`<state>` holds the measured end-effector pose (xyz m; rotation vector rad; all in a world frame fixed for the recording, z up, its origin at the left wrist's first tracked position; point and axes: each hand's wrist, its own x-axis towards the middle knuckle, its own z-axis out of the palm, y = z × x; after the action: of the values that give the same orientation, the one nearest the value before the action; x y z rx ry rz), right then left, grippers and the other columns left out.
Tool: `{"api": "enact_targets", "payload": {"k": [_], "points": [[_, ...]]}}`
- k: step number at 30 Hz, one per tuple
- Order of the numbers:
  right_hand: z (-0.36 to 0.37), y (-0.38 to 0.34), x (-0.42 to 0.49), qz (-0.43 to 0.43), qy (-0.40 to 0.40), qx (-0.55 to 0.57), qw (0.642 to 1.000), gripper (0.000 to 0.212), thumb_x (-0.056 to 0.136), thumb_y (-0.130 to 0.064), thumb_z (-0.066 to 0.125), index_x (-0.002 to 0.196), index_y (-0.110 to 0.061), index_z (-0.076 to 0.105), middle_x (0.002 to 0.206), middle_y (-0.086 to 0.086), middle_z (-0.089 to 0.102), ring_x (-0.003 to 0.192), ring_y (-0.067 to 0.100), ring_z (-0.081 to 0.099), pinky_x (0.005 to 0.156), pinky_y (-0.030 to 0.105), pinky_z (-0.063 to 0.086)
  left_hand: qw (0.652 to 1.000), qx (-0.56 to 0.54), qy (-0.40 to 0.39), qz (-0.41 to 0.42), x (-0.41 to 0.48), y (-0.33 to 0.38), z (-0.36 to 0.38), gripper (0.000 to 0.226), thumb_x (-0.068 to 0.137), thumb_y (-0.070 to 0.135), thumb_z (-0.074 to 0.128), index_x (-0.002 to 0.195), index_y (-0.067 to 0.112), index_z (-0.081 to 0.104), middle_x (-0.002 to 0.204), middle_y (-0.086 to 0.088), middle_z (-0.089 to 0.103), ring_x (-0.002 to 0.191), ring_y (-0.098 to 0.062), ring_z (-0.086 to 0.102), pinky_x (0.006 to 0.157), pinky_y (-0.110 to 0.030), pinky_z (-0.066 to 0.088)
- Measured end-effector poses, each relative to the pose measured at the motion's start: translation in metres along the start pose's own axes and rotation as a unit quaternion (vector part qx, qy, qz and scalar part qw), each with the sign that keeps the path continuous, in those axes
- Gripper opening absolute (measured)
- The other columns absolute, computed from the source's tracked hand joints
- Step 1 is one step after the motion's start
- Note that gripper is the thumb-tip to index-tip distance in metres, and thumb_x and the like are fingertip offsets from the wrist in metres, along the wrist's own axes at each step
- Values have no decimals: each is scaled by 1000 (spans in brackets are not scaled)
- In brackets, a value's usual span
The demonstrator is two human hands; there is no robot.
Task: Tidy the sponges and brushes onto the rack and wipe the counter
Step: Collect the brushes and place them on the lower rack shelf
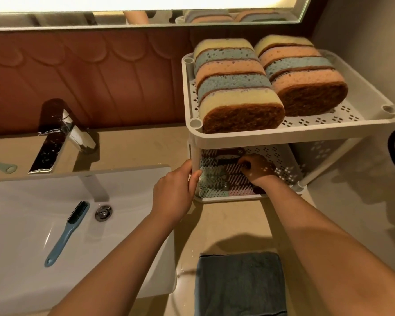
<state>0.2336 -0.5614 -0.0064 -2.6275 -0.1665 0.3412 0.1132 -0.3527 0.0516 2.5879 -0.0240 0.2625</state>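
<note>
On the beige counter (132, 147), far left: pale green handle end (2, 166). White glossy sink (21, 281) holds a slim blue brush (65, 233) with black bristles, lying flat. Left hand (176, 190) clamped round the front-left post of the perforated white plastic rack (306, 131). Right hand (258, 169) inside the lower shelf, fingers curled on a dark-handled brush (226, 161) among ridged brushes. Top shelf: two rows of porous pastel sponges (240, 92), brown scourer faces forward. Grey towel (240, 283) folded in the foreground.

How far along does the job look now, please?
Done: sponges line the top shelf of the rack. In hand: right hand reaches among brushes on the lower shelf, left hand grips a post. Left: blue brush in the sink; wiping, with the cloth folded on the counter.
</note>
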Motion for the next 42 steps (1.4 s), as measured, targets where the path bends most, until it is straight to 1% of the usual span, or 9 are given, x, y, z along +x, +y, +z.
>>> {"api": "enact_targets", "payload": {"k": [8,12,15,17,19,23,28,36,42], "points": [[-8,-12,-17,2,20,25,999,35,90,-16,55,126,-15,57,132,13,55,121,31,49,102,38,41,1000,10,-12,-5,2,-2,0,30,98,38,35,115,21,53,84,-4,70,76,-27,64,64,-37,50],[-5,-36,-48,-29,58,70,995,26,90,-14,56,115,-13,63,117,11,63,105,27,58,84,27,44,999,-39,-12,-36,-1,5,0,26,97,38,39,112,24,54,93,-1,69,75,-23,64,62,-31,45],[0,-57,-72,-36,25,101,994,22,91,-14,54,111,-16,64,103,9,68,88,24,62,79,34,52,977,-164,-111,-81,6,3,-11,23,92,39,49,109,25,55,110,2,65,87,-21,65,76,-38,52],[0,-70,-86,-48,-3,106,993,22,92,-15,54,110,-18,66,100,1,68,91,18,62,84,34,52,964,-162,-196,-73,14,-4,-27,55,81,46,57,130,24,47,129,-5,56,112,-25,56,92,-45,49],[2,-82,-99,-67,-48,116,990,21,92,-16,53,110,-20,65,98,-4,66,91,12,60,81,26,50,954,-120,-264,-81,16,-10,-46,72,83,41,61,144,18,29,143,-11,42,126,-27,45,103,-40,41],[9,-109,-115,-96,-151,125,976,18,93,-22,53,107,-27,62,98,-2,65,92,10,60,81,24,49,939,-96,-319,-85,1,-20,-78,61,93,36,52,145,17,26,143,-9,44,121,-24,50,98,-32,42],[31,-157,-120,-132,-206,89,966,20,93,-29,52,112,-30,58,95,-6,63,90,7,59,83,23,47,918,-85,-376,-95,-36,-57,-112,54,94,41,46,143,22,31,140,-3,47,121,-20,51,95,-29,41],[99,-245,-129,-204,-297,30,932,21,93,-32,51,113,-28,58,84,-16,56,77,3,54,69,15,43,912,-62,-359,-188,-112,-162,-180,51,95,45,41,141,25,34,138,0,48,120,-17,50,96,-28,40],[164,-324,-143,-247,-365,-3,898,27,94,-33,49,118,-24,58,82,-17,53,78,0,51,71,15,40,905,-63,-307,-287,-171,-252,-228,50,94,43,44,139,22,38,138,-4,49,119,-20,51,97,-31,42]]}}
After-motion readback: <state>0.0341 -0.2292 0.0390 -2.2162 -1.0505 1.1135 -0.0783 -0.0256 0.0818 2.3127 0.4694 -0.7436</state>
